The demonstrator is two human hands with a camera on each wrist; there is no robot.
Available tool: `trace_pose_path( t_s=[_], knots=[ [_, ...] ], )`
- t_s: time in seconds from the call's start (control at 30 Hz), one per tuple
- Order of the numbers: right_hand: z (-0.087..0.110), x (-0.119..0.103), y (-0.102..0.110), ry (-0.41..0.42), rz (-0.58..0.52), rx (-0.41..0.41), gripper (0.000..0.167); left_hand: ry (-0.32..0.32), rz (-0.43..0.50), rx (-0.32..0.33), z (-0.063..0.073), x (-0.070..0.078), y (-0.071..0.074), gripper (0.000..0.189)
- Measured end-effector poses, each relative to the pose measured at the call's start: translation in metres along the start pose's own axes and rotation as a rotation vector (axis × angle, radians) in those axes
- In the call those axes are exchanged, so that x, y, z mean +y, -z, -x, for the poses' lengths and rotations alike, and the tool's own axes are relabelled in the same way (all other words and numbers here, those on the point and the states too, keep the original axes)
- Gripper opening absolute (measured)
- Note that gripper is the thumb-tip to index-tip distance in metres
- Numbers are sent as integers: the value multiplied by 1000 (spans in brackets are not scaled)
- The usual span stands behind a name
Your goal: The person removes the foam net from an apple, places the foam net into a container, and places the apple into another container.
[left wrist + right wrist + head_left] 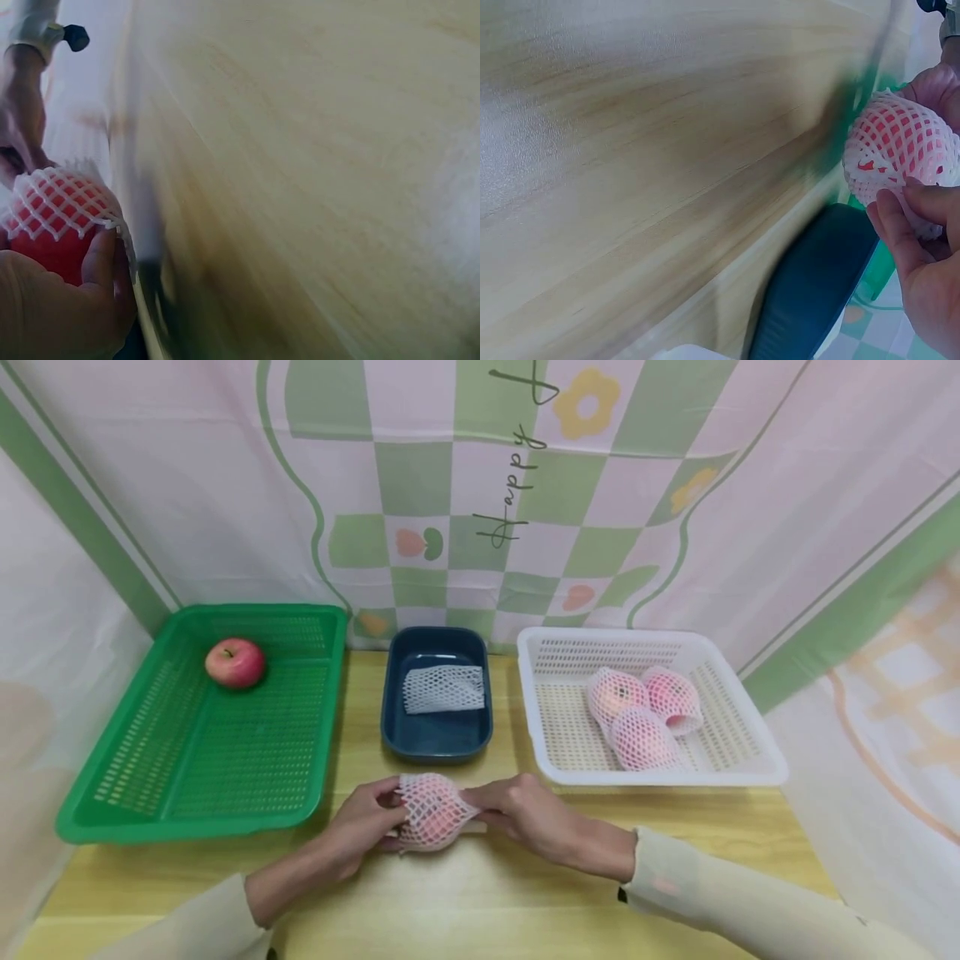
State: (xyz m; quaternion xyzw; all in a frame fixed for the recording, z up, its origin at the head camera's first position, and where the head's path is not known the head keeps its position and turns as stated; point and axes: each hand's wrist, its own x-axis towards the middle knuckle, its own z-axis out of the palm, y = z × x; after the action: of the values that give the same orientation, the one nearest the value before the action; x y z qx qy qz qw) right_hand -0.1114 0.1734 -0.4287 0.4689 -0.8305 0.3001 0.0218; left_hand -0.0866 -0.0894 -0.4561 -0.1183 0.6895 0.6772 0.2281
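A red apple [435,814] in a white foam net sleeve [64,196] is held between both hands over the front of the table. My left hand [367,820] grips the apple from the left, its thumb at the sleeve's open edge, where bare red skin shows in the left wrist view. On the other side my right hand [525,814] pinches the gathered end of the net between thumb and fingers. The right wrist view shows the net [900,139] stretched over most of the apple, drawn toward those fingertips.
At left, a green basket [326,735] holds one bare apple [236,663]. A dark blue tray [437,747] in the middle has a flat foam net sleeve [444,689] in it. At right stands a white basket [652,777] with three netted apples [643,739]. Behind hangs a patterned cloth [480,485].
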Motion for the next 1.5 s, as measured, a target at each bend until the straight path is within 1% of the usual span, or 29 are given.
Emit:
trace_pose_path(
  t_s=[0.17, 0.23, 0.4, 0.57, 0.67, 0.83, 1.0, 1.1, 1.3, 1.5],
  knots=[
    [0, 1, 4, 31, 21, 72, 29, -2, 27, -8, 0, 2, 4, 67],
    [1, 1, 7, 27, 45, 87, 27, -1, 32, -16, 0, 3, 5, 64],
    [2, 0, 18, 1, 80, 108, 26, -1, 36, -12, 0, 6, 7, 57],
    [3, 1, 30, 11, 123, 152, 27, -9, 57, -19, 2, 7, 11, 51],
    [2, 1, 40, 19, 154, 174, 30, -14, 59, -25, 3, 5, 14, 52],
    [-2, -1, 58, 12, 205, 196, 33, 3, 38, -4, 5, 4, 16, 58],
    [-13, -3, 76, 16, 226, 190, 28, -1, 3, 11, 10, 4, 17, 59],
    [-23, -4, 86, 24, 228, 183, 27, -12, -14, -11, 14, 5, 17, 59],
    [-48, 0, 101, 23, 245, 188, 27, -43, -10, -91, 21, 7, 14, 59],
    [-75, 8, 110, -9, 261, 168, 24, -57, -48, -101, 30, 14, 11, 61]
  ],
)
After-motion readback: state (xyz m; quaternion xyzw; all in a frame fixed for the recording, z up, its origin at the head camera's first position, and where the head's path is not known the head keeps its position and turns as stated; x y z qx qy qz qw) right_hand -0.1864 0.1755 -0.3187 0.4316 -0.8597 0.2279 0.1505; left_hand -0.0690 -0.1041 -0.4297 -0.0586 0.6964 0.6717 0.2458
